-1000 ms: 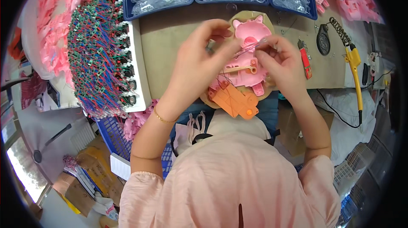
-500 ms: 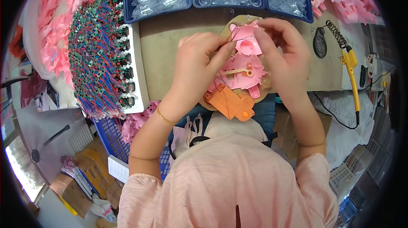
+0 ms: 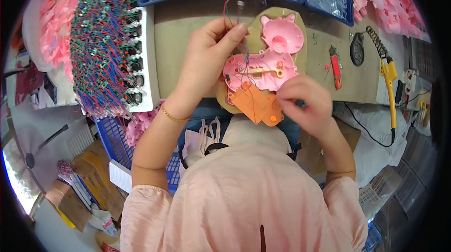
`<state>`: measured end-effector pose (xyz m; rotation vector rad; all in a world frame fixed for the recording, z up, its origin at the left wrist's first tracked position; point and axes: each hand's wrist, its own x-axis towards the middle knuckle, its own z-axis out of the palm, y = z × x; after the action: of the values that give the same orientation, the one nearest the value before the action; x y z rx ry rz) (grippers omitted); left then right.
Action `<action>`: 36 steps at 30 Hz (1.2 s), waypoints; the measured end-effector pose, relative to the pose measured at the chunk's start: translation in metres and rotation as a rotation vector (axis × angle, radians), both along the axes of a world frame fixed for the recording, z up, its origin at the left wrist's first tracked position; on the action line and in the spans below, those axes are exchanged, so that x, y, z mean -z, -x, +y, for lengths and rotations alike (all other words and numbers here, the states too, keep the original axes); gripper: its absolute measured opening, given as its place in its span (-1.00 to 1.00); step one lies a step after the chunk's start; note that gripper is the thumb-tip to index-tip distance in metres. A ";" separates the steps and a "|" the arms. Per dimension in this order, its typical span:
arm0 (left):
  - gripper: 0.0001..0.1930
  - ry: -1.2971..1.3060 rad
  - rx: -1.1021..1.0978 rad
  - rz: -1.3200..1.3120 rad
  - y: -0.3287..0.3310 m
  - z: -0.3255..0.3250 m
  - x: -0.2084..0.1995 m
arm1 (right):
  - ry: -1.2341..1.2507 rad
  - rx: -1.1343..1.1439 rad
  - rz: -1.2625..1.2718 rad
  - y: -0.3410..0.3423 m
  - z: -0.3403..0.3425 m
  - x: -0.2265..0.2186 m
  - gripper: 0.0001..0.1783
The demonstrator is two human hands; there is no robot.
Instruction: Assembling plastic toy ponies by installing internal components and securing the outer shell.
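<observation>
My left hand [image 3: 206, 57] had thumb and forefinger pinched on thin wires [image 3: 226, 8], their ends poking up past the grip. From there the pink shell [image 3: 277, 59] lay to the right and below on the counter [image 3: 178, 40], its long axis slanting from the body up to the eared head at upper right. The orange box [image 3: 260, 108] sat nearer my right hand [image 3: 307, 104], loosely curled; whether it pinched anything, I couldn't tell
</observation>
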<state>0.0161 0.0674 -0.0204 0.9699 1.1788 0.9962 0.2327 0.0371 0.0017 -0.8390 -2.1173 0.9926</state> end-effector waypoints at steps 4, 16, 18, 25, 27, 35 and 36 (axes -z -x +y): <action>-0.82 -0.108 0.141 -0.053 0.000 -0.006 -0.009 | 0.657 0.122 0.235 -0.002 0.008 -0.020 -0.85; -0.84 -0.289 0.081 0.272 -0.001 -0.003 0.000 | 0.092 0.180 -0.286 0.010 0.017 -0.011 -0.92; -0.84 -0.393 0.003 0.454 -0.003 -0.007 0.003 | -0.047 0.153 -0.356 0.023 0.024 -0.002 -0.92; -0.86 -0.683 -0.177 0.696 -0.012 -0.015 0.015 | -0.278 0.128 -0.534 0.035 0.023 0.011 -0.92; -0.86 -0.665 -0.177 0.687 -0.013 -0.015 0.016 | -0.297 0.136 -0.543 0.037 0.016 0.009 -0.91; -0.88 -0.520 -0.121 0.626 -0.013 -0.014 0.014 | -0.260 0.051 -0.645 0.036 0.025 0.006 -0.89; -0.88 -0.509 -0.108 0.599 -0.014 -0.013 0.012 | -0.237 0.089 -0.557 0.031 0.025 0.012 -0.90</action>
<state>0.0297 0.0540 -0.0326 1.7047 1.5083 1.1601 0.2019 0.0617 -0.0099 -1.1726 -2.5642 0.4757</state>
